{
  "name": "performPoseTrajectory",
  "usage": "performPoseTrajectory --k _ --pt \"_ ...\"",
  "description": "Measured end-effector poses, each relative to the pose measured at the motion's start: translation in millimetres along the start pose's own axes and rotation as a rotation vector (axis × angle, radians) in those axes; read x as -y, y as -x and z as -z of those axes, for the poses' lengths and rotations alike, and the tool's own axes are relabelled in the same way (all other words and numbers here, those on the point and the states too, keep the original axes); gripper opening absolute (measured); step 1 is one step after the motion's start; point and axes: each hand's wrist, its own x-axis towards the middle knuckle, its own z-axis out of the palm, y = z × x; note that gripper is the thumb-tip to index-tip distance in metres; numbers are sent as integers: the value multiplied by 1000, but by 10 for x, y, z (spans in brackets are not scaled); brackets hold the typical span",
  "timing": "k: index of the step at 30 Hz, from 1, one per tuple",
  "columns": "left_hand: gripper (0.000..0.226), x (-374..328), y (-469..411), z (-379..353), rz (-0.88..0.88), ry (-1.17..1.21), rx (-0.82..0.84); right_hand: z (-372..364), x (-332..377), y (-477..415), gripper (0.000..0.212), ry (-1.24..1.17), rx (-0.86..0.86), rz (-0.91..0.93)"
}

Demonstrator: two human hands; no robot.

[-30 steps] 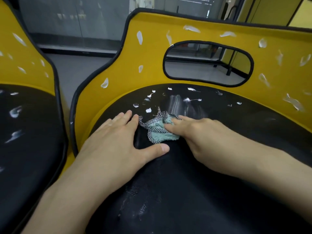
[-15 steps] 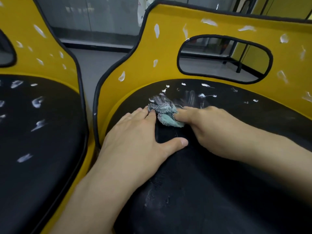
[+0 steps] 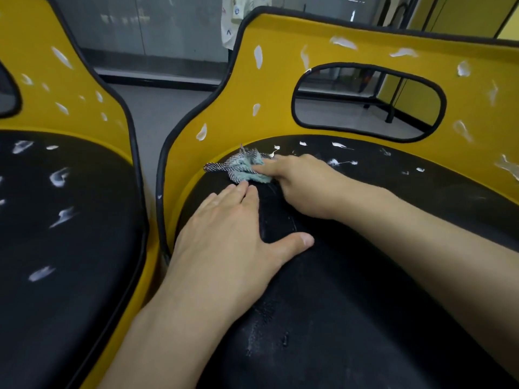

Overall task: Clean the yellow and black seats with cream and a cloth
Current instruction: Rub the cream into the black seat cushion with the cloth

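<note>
the right hand (image 3: pixel 303 186) pins the bunched cloth (image 3: pixel 241 168) at the back left corner of the black cushion (image 3: pixel 365 290), forefinger laid over it and the other fingers curled in, seemingly pinching it. the left hand (image 3: pixel 224 237) lies flat and spread on the cushion just beside it, holding nothing. so small a wad may smear the cream dabs (image 3: pixel 341 146) rather than lift them, push cream into the seam below the yellow back (image 3: pixel 280 108), or slip free under pressure.

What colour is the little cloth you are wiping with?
The cloth is light teal, with a black-and-white checked edge, seen from the head camera.
</note>
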Motion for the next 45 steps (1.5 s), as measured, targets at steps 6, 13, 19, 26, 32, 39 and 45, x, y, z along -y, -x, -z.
performPoseTrajectory --k 6,13,19,26,32,39,45 --pt "107 38 -22 -65 -32 -10 -35 13 -137 388 54 -68 3 72" --pt "107 24 -25 -34 -29 -3 -26 44 -26 -271 61 -25 -38 -124" --pt "110 36 -14 -45 6 19 -24 -71 -113 183 61 -63 -13 94" --pt "117 33 -28 -42 75 -25 -2 -13 -248 -78 64 -16 -4 4" --pt "116 3 2 -4 83 -46 25 -29 -248 -504 61 -11 -48 -176" --pt "115 -27 -34 -17 98 -73 33 -12 -156 315 63 -38 -40 145" --pt "117 -39 -15 23 112 -41 34 54 -574 -547 62 -11 -35 -144"
